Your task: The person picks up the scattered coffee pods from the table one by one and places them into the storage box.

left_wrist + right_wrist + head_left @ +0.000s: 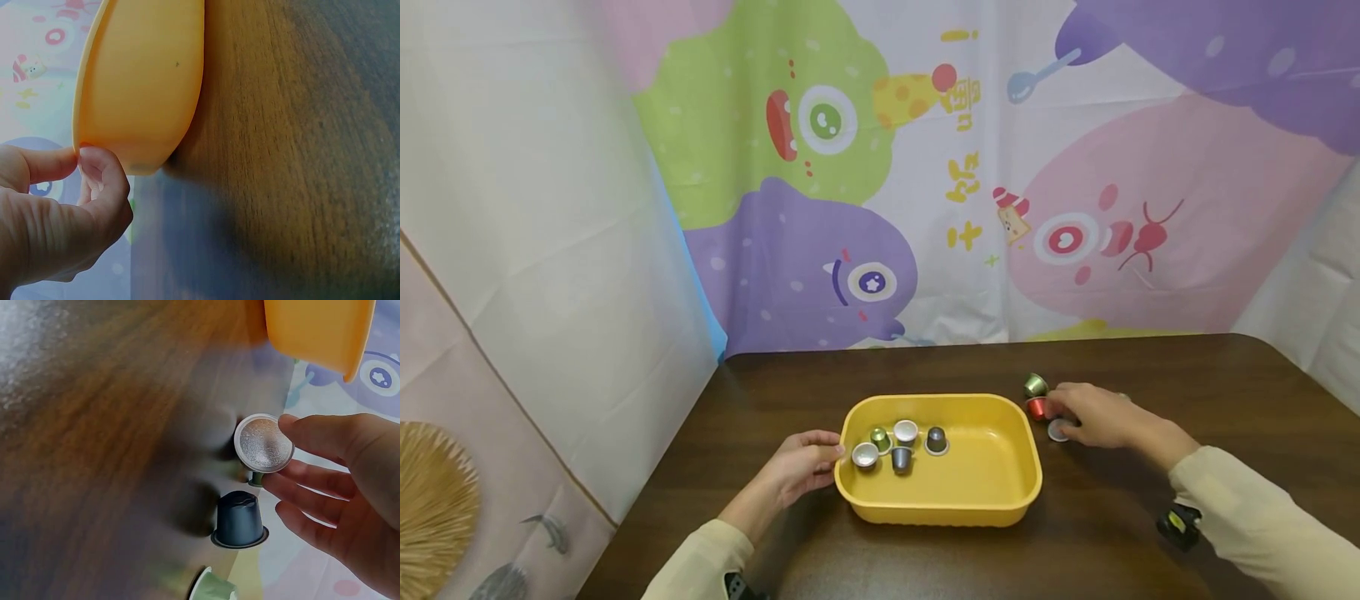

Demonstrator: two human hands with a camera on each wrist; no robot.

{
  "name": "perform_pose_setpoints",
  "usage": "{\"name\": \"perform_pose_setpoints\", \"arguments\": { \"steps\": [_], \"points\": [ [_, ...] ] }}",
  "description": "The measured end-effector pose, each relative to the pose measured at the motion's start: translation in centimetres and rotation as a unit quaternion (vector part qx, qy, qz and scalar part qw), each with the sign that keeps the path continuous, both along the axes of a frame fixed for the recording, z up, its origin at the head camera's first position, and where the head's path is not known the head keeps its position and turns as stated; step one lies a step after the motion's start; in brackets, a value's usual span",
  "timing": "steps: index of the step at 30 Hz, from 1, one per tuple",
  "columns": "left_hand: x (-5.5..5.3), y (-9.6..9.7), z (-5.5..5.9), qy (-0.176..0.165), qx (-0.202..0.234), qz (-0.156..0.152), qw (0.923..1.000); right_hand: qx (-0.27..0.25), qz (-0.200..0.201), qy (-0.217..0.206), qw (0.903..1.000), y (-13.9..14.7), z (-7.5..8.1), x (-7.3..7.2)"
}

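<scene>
A yellow tray (940,515) stands on the table, and my left hand (808,467) pinches its left rim between thumb and fingers, as the left wrist view shows. Inside, on the left half, lie several coffee capsules: a green one (880,438), a dark one (902,460) and others with silver lids. Right of the tray, my right hand (1093,414) holds a coffee capsule (264,444) at its edge, thumb on one side and fingers on the other, silver lid facing the camera. A red capsule (1037,407) and a green capsule (1035,385) are just beyond the fingertips.
In the right wrist view, a black capsule (239,519) stands beside my fingers, with a pale green capsule (214,586) farther along. The dark wooden table (805,550) runs back to a cartoon-printed cloth (955,292).
</scene>
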State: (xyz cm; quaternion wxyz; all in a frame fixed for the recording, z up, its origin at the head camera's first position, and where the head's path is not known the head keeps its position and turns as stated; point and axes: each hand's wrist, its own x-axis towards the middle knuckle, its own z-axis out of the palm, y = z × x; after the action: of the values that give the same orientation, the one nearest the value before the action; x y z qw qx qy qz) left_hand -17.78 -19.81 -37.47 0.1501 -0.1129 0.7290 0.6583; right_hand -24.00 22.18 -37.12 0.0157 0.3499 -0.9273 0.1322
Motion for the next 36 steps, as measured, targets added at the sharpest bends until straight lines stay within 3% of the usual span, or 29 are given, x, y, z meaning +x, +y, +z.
{"name": "perform_pose_setpoints", "arguments": {
  "steps": [12,23,36],
  "points": [
    [0.0,0.0,0.0,0.004,-0.002,-0.003,1.0000,-0.015,0.019,-0.004,0.9997,-0.1,-0.6,1.0],
    [0.1,0.1,-0.3,0.004,-0.002,-0.003,1.0000,-0.013,0.039,0.007,0.9991,-0.5,-1.3,1.1],
    [0.1,0.2,-0.1,0.007,-0.003,0.000,1.0000,-0.002,0.024,0.022,0.9995,-0.5,-1.2,1.4]
  ]
}}
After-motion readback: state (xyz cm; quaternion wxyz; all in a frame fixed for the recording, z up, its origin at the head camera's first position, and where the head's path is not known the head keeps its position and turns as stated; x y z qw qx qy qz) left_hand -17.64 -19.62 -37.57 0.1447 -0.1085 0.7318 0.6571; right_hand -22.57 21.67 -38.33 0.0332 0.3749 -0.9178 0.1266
